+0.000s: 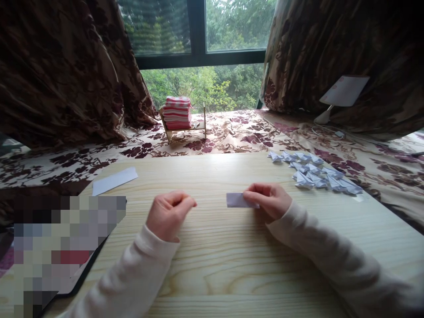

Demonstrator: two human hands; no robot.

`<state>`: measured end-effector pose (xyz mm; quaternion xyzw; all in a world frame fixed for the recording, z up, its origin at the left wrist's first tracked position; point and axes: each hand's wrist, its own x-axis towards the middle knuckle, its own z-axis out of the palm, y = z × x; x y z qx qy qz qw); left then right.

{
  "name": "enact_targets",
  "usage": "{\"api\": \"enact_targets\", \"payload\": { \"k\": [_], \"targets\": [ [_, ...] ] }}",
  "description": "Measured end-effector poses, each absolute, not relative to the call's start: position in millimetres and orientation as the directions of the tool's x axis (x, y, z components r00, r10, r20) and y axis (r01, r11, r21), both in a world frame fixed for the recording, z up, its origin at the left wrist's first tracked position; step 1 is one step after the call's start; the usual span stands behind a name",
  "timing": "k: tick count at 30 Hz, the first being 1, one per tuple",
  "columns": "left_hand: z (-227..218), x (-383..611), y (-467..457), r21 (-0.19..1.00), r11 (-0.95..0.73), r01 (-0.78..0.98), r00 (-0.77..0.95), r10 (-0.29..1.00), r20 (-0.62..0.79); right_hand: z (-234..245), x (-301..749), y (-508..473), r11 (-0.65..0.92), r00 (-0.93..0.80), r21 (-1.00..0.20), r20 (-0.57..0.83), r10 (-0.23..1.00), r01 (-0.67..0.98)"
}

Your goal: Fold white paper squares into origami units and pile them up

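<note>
Between the thumb and fingers of my right hand (270, 199) is a small folded strip of white paper (235, 200), held by its right end just above the wooden table (212, 265). My left hand (170, 214) is a short way to the left of the paper, apart from it. Its fingers are curled with the thumb against the index finger, and I cannot make out anything in them. Several folded white paper pieces (313, 170) lie grouped at the table's back right.
A stack of white paper strips (115, 180) lies at the back left. A blurred-out, dark-edged device (79, 251) sits at the left edge. Beyond the table, a small stand (183, 129) carries folded pink-and-white cloths (178, 114), and a lamp (344, 90) stands right.
</note>
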<state>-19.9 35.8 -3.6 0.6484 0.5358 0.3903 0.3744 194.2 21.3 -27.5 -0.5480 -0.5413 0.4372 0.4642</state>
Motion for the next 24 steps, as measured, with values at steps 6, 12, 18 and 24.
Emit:
{"api": "enact_targets", "payload": {
  "k": [6,12,18,24],
  "targets": [
    [-1,-8,30,0.931,-0.094,0.352,0.306,0.952,-0.019,-15,183,17,-0.286,-0.215,-0.953,-0.3,0.929,0.095],
    [-1,1,22,0.949,0.069,0.308,0.466,0.858,-0.213,-13,179,12,-0.425,-0.281,-0.905,-0.414,0.866,0.025],
    [-2,-6,25,0.959,0.031,0.283,0.508,0.843,-0.177,-23,187,13,-0.324,-0.334,-0.943,-0.329,0.883,0.072],
    [-1,-3,-17,0.623,-0.685,0.379,0.518,0.714,0.47,-14,186,-40,0.522,-0.242,-0.665,0.471,0.848,0.533]
  ]
}}
